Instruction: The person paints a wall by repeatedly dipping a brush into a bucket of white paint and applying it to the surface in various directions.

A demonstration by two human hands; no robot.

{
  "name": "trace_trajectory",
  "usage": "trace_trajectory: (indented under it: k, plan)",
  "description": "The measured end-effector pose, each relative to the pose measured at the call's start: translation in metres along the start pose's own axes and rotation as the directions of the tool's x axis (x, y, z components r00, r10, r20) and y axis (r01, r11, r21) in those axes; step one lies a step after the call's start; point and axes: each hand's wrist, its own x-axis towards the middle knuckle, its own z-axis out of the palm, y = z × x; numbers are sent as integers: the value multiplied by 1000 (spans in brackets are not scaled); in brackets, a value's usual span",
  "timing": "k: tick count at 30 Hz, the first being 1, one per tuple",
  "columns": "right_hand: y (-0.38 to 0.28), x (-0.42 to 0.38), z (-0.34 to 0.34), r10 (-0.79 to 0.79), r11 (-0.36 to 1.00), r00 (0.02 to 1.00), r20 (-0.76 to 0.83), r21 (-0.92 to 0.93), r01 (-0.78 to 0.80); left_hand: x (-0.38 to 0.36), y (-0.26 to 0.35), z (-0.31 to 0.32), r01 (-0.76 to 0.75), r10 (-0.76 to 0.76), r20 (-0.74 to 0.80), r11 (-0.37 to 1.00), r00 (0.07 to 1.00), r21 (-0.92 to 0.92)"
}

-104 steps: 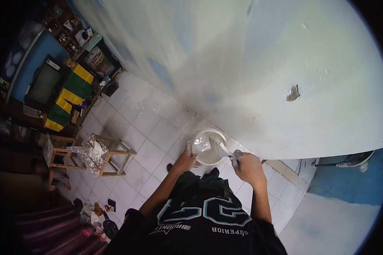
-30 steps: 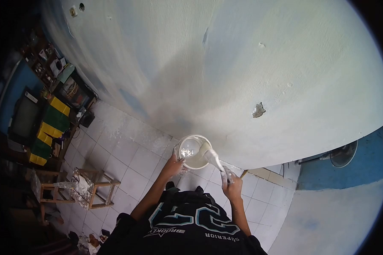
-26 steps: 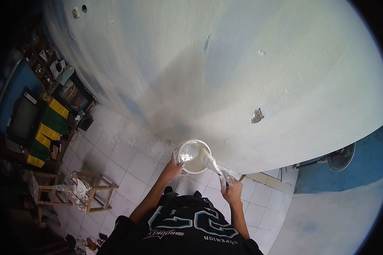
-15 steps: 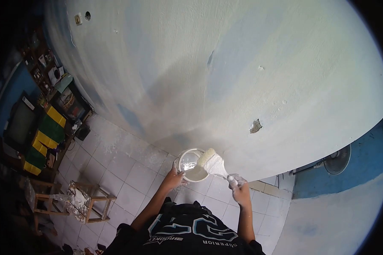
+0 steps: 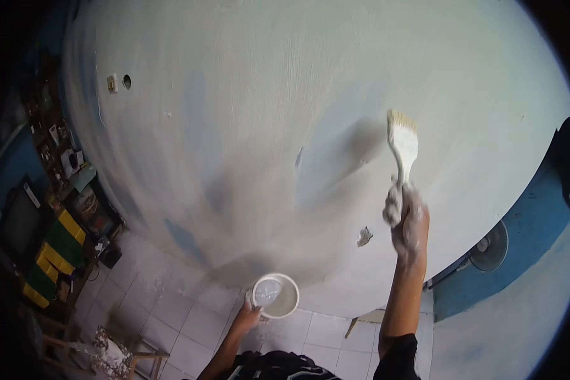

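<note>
My right hand point(image 5: 406, 215), smeared with white paint, is closed round the handle of a wide paintbrush point(image 5: 404, 142). Its bristles point up, close before the pale wall point(image 5: 259, 126), and its shadow falls on the wall to the left. Low in front of my body, my left hand point(image 5: 249, 311) grips the rim of a small white bucket point(image 5: 289, 297) with pale liquid paint inside. Bluish patches show through the wall's whitish coat. A chipped hole point(image 5: 364, 237) lies just left of my right wrist.
A paint-splattered wooden stool point(image 5: 117, 354) stands at the lower left on the tiled floor point(image 5: 171, 307). Behind it, shelves and a television point(image 5: 22, 212) line the left side. At right, a fan point(image 5: 489, 246) sits by a blue wall. A socket point(image 5: 112, 83) is at upper left.
My right hand has lifted the paintbrush from over the bucket up and right to the wall, turning its bristles upward. The bucket stays in my left hand; the camera view has tilted up.
</note>
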Motion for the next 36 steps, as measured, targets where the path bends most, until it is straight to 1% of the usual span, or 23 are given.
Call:
trace_trajectory:
  k: [3,4,5,7,9,11,12,13,14,18,20,21,22,24,25,26,27,29,30,31,32,33,36]
  plan:
    - [-14,49,12,-111,994,989,93,3,111,-6,-12,-10,71,-69,57,997,996,-23]
    - [-9,65,13,-88,996,992,91,-6,89,-9,-17,-12,80,-78,53,996,996,-30]
    - [4,74,15,-111,990,994,19,-82,112,-11,-21,-14,90,-88,50,995,995,-40]
    - [46,83,4,11,990,996,-83,-140,-23,-16,-35,-18,78,-78,20,997,997,-24]
    - [92,60,0,75,982,985,-157,-158,-100,-20,-44,-22,32,-31,-24,999,999,41]
    - [170,35,-20,140,983,968,-206,-89,-162,-36,-23,-21,161,-161,14,987,987,-5]
    - [207,17,-26,200,976,944,-262,-27,-215,-40,-24,-22,171,-171,28,985,985,-15]
    - [238,-2,-34,276,959,935,-222,-1,-283,-43,-30,-25,181,-180,38,983,983,-27]
    - [276,-17,-46,331,938,910,-250,-15,-346,-41,-37,-28,188,-186,42,981,982,-44]
    - [351,-84,-77,619,766,749,-238,-30,-642,-30,-77,-46,231,-231,74,973,970,1]
    - [390,-116,-104,707,681,668,-234,-31,-731,-34,-77,-49,304,-303,95,953,948,3]
    - [394,-122,-108,744,638,627,-233,-32,-769,-39,-71,-47,266,-265,67,964,962,3]
    - [399,-118,-112,735,640,638,-229,-78,-765,-43,-62,-44,225,-225,41,974,973,6]
    - [382,-108,-110,728,622,642,-239,-164,-766,-53,-50,-40,201,-201,18,980,980,5]
    - [370,-91,-107,690,666,690,-218,-182,-724,-52,-44,-40,205,-205,20,979,979,0]
    - [334,-71,-91,651,657,722,-236,-302,-691,-51,-44,-40,209,-209,22,978,978,-6]
    - [302,-51,-76,651,712,734,-193,-179,-679,-46,-52,-42,161,-161,37,987,986,4]
    - [243,-21,-50,544,815,827,-141,-149,-561,-30,-72,-49,63,-65,69,998,996,28]
    - [193,-15,-24,472,823,871,-134,-287,-490,-28,-71,-49,79,-79,62,997,995,9]
    - [162,-7,-13,349,832,934,-80,-431,-349,-29,-63,-45,98,-97,53,995,994,-12]
    - [141,7,-7,370,886,928,-44,-284,-367,-36,-50,-42,111,-110,72,994,991,-14]
    - [99,13,11,359,903,933,-9,-247,-350,-40,-32,-36,116,-114,90,993,989,-23]
    - [8,43,49,55,975,998,37,-217,-45,-39,-15,-32,125,-122,90,992,988,-30]
